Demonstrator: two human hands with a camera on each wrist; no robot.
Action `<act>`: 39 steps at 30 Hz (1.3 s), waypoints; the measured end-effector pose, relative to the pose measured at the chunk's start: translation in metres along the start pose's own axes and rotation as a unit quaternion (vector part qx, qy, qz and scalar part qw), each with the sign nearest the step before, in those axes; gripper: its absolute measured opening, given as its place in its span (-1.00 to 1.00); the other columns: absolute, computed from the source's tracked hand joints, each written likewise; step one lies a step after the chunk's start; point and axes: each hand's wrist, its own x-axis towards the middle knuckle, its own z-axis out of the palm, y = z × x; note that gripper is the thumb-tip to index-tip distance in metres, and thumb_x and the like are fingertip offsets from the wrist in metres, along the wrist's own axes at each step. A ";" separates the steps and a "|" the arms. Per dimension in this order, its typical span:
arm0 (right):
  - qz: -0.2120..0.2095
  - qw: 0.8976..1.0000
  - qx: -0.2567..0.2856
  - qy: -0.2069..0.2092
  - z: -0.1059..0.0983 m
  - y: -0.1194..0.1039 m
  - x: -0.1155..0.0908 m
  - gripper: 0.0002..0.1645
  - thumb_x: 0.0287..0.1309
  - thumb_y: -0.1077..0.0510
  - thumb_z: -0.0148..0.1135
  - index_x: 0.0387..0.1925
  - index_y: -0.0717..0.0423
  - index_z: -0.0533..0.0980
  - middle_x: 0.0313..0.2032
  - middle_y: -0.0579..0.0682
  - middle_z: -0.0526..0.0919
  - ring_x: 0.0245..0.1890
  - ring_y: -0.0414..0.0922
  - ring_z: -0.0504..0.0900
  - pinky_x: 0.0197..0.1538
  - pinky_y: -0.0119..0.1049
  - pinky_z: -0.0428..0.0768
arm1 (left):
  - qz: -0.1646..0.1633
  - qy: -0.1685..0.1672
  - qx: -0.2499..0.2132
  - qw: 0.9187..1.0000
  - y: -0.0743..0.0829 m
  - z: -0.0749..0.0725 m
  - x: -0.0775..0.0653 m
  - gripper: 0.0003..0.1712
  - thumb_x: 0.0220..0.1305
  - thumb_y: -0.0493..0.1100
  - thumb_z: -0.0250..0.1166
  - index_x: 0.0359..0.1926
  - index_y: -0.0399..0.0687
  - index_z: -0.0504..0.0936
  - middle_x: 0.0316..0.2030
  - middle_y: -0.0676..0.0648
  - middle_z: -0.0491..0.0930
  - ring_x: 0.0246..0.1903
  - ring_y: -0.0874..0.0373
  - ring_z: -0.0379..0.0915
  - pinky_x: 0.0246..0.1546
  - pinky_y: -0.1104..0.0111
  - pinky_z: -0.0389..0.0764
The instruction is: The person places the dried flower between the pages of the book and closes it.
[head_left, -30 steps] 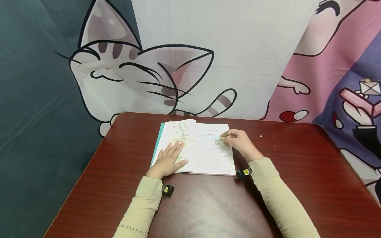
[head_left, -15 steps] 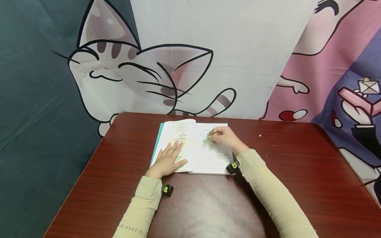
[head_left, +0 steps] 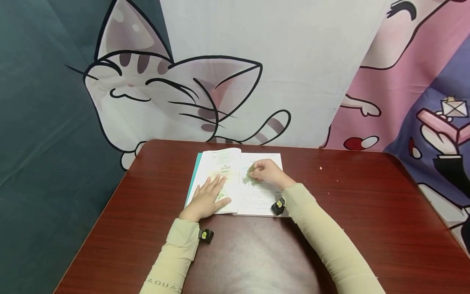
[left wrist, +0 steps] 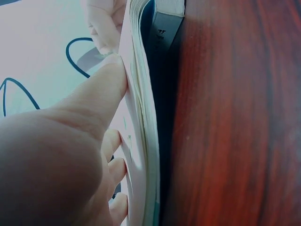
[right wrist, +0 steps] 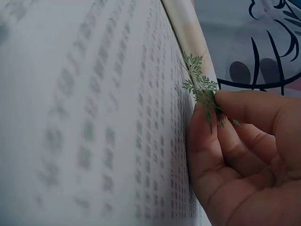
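Note:
An open book (head_left: pixel 260 201) with a teal cover edge lies on the table. My left hand (head_left: pixel 205 199) rests on its left page, fingers spread and thumb held out to the side. In the left wrist view, the thumb (left wrist: pixel 96 92) and fingertips touch the page near the thick edge. Over the right page, my right hand (head_left: pixel 268 171) pinches a small green sprig of feathery leaves (head_left: pixel 247 178). Close up in the right wrist view, thumb and index finger grip the sprig (right wrist: pixel 200 85) at its lower end, near the book's gutter; part of it is hidden between the fingertips.
The reddish-brown wooden table (head_left: pixel 121 228) extends around the book on all sides. Several tiny pale crumbs (head_left: pixel 320 168) lie to the right of the book. Behind the table hangs a cloth backdrop (head_left: pixel 308 81) with cartoon drawings.
My right hand has moved left with the sprig, from the right page's outer edge toward the gutter. The left hand has stayed in place on the left page.

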 end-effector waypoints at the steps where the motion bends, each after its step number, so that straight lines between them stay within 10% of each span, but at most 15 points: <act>1: -0.004 1.000 -0.003 -0.002 0.001 0.000 0.000 -0.81 0.25 0.29 0.33 -0.47 0.13 0.52 -0.60 -0.12 0.49 -0.48 -0.20 0.56 -0.29 -0.35 0.60 | 0.001 0.001 -0.001 1.000 0.000 0.000 0.000 -0.09 0.47 0.24 0.13 0.63 0.01 -0.01 0.60 -0.16 -0.09 0.57 -0.25 -0.33 0.45 -0.28 -0.29; 10: -0.033 0.999 -0.028 -0.014 0.011 -0.001 0.006 -0.60 0.26 0.32 0.30 -0.58 0.08 0.29 -0.67 -0.14 0.32 -0.63 -0.22 0.27 -0.46 -0.38 0.31 | -0.002 -0.002 0.002 1.000 -0.001 0.000 0.001 -0.10 0.48 0.25 0.11 0.63 0.02 0.00 0.61 -0.14 -0.11 0.57 -0.23 -0.34 0.45 -0.27 -0.29; 18: -0.030 0.998 -0.055 0.001 0.013 -0.006 0.006 -0.91 0.17 0.36 0.36 -0.32 0.20 0.58 -0.43 -0.04 0.62 -0.47 -0.21 0.52 -0.37 -0.38 0.53 | -0.005 -0.003 0.003 1.000 0.001 -0.001 0.001 -0.10 0.48 0.26 0.10 0.63 0.02 0.01 0.61 -0.13 -0.11 0.57 -0.22 -0.35 0.45 -0.28 -0.29; 28: -0.014 0.989 -0.139 0.048 0.015 -0.006 0.004 -0.45 0.17 0.26 0.45 0.20 0.13 0.53 0.06 0.17 0.59 0.04 0.08 0.61 0.05 -0.05 0.60 | -0.008 -0.008 0.005 1.000 0.001 0.001 0.002 -0.10 0.48 0.27 0.10 0.63 0.06 -0.01 0.61 -0.11 -0.13 0.58 -0.21 -0.37 0.46 -0.26 -0.29; 39: -0.025 0.989 -0.126 0.072 0.014 -0.019 -0.012 -0.58 0.26 0.28 0.32 0.15 0.15 0.55 0.08 0.20 0.57 0.01 0.12 0.63 0.04 -0.01 0.61 | -0.008 -0.005 0.005 1.000 0.003 -0.001 0.000 -0.10 0.48 0.26 0.11 0.63 0.04 0.01 0.61 -0.13 -0.10 0.57 -0.23 -0.34 0.45 -0.28 -0.28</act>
